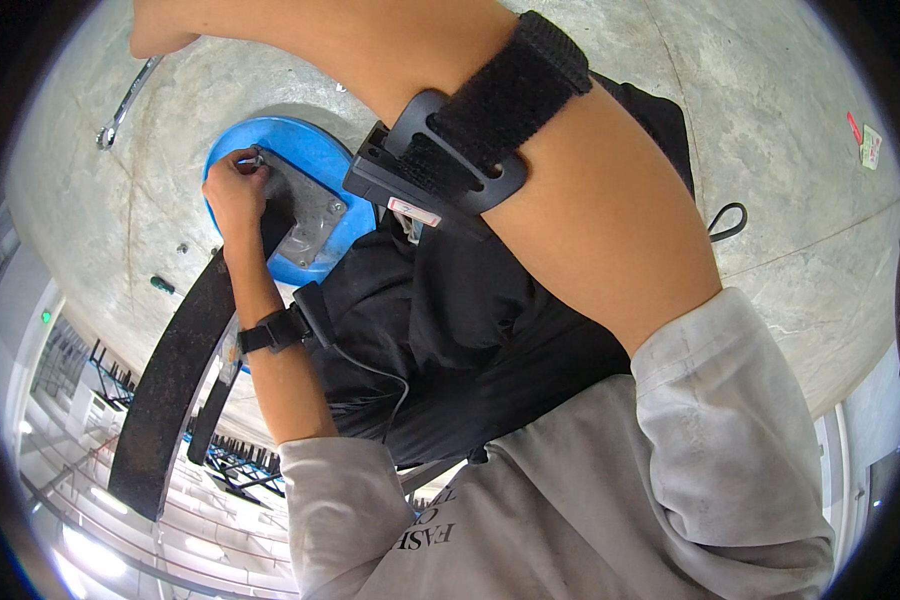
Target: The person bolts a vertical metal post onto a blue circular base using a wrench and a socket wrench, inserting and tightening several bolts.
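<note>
My left hand (235, 195) is closed in a pinch at the upper corner of a grey metal plate (315, 220), its fingertips on a small bolt (258, 157). The plate lies on a blue rounded seat-like piece (322, 140), and bolt heads show at its other corners. From the plate, a wide black curved bar (175, 380) runs toward the lower left, beside my left forearm. Stretched across the top, my right arm ends in my right hand (162, 32), cut by the upper edge with fingers hidden. Just below that hand lies a wrench (125, 108).
On the concrete floor lie a green-handled screwdriver (163, 285) and a small metal part (182, 248). A red and white tag (868, 143) lies far right, and a black loop (730, 221) sits nearer. Black cloth (450, 320) covers my legs. Strapped devices are on both arms.
</note>
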The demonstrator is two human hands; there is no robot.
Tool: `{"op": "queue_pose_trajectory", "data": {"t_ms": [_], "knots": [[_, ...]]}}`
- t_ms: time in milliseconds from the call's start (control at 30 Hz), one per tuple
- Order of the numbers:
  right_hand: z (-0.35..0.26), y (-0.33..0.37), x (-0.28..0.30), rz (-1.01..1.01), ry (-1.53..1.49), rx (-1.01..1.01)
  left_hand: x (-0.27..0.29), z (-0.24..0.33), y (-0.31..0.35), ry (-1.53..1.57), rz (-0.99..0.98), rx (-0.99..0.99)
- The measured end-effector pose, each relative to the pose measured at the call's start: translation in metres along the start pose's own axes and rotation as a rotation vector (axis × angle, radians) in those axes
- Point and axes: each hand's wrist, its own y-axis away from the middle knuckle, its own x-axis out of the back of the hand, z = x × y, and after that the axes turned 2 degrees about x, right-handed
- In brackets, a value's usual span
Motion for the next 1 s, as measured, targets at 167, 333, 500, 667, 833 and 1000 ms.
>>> {"op": "queue_pose_trajectory", "data": {"t_ms": [167,333,500,667,833,1000], "knots": [[0.002,-0.001,0.001,-0.003,0.002,0.001,-0.002,-0.001,-0.002,0.014,-0.01,-0.008],[0.001,-0.001,0.002,-0.004,0.0,0.004,-0.002,-0.001,-0.001,0.004,0.002,-0.016],[0.003,-0.003,0.003,-0.004,0.005,0.01,-0.002,-0.004,-0.002,-0.018,0.005,-0.03],[0.004,-0.003,0.005,-0.005,0.006,0.012,-0.002,-0.007,0.0,-0.013,0.037,-0.063],[0.007,-0.004,0.009,-0.003,0.012,0.023,0.0,-0.001,0.002,-0.006,0.05,-0.061],[0.013,-0.011,0.021,-0.001,0.057,0.061,-0.005,0.025,0.008,0.25,0.009,-0.017]]}}
